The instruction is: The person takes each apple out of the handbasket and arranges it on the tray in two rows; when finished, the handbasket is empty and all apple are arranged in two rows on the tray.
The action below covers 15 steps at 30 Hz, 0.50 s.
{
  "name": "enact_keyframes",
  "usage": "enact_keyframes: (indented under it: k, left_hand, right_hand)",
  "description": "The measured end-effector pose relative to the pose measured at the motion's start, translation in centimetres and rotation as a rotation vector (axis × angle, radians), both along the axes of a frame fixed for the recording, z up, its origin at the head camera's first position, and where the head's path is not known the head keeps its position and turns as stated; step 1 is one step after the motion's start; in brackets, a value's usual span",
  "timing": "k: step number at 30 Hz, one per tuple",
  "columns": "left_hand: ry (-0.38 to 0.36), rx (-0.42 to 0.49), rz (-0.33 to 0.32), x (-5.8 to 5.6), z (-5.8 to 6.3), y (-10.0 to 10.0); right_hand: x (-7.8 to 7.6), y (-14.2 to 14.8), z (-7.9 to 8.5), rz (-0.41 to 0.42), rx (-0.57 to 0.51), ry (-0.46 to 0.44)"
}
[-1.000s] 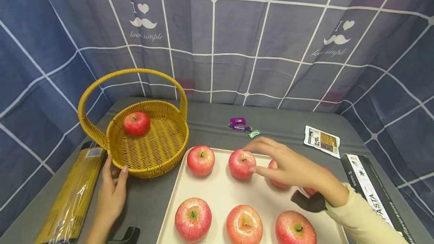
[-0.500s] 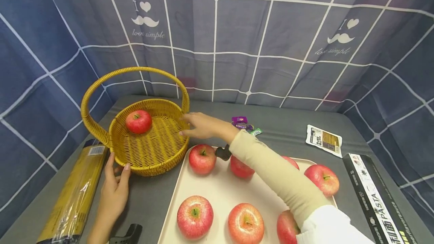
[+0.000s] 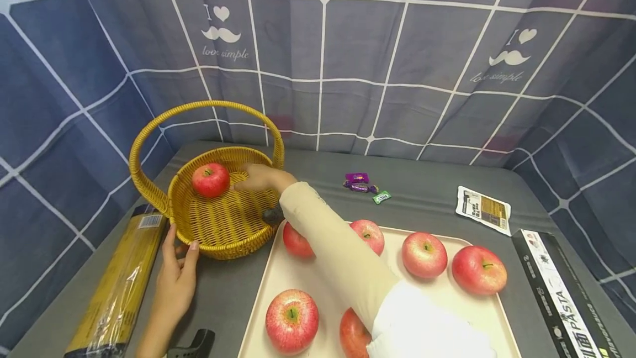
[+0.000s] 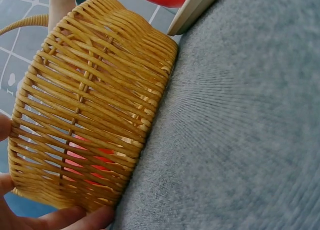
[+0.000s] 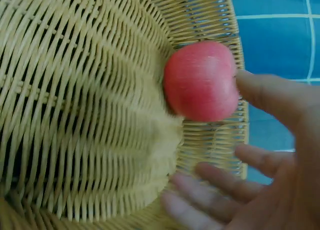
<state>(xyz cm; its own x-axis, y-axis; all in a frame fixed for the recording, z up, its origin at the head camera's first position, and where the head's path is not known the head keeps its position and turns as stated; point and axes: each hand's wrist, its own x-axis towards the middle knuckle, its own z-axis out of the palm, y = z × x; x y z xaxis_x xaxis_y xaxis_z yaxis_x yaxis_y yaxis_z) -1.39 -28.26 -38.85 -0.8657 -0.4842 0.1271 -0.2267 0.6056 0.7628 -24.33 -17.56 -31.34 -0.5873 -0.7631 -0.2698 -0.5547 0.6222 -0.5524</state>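
Observation:
A yellow woven basket (image 3: 226, 250) with a tall arched handle stands at the left, with one red apple (image 3: 211, 180) inside against its far-left wall. My right hand (image 3: 260, 177) reaches over the basket's right rim, beside that apple. In the right wrist view its fingers (image 5: 220, 182) are spread and hold nothing; the thumb lies close to the apple, and I cannot tell whether it touches. With its fingertips, my left hand (image 3: 174, 286) touches the basket's near-left side. The left wrist view shows those fingers (image 4: 55, 219) against the outer weave.
A cream tray (image 3: 270, 275) with several apples lies right of the basket, partly hidden by the right sleeve. A yellow packet (image 3: 116, 280) lies at the left. Small candies (image 3: 359, 187) lie at the back; a white-brown pouch (image 3: 483, 210) and a pasta box (image 3: 561, 291) lie right.
My right hand has moved left from above the tray's apples into the basket, near the apple there. The left hand stays at the basket's side.

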Motion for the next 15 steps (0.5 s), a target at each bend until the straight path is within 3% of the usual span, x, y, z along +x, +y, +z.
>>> enact_keyframes:
  k: [8, 15]
  left_hand:
    - [0.016, -0.017, 0.006, 0.2, 0.0, -0.1]
    - [0.006, 0.001, 0.005, 0.1, -0.1, 0.2]
  right_hand:
    - [0.3, -1.7, -1.2, -0.201, -0.214, -0.135]
    - [1.2, -3.1, -2.5, -0.294, -0.360, -0.300]
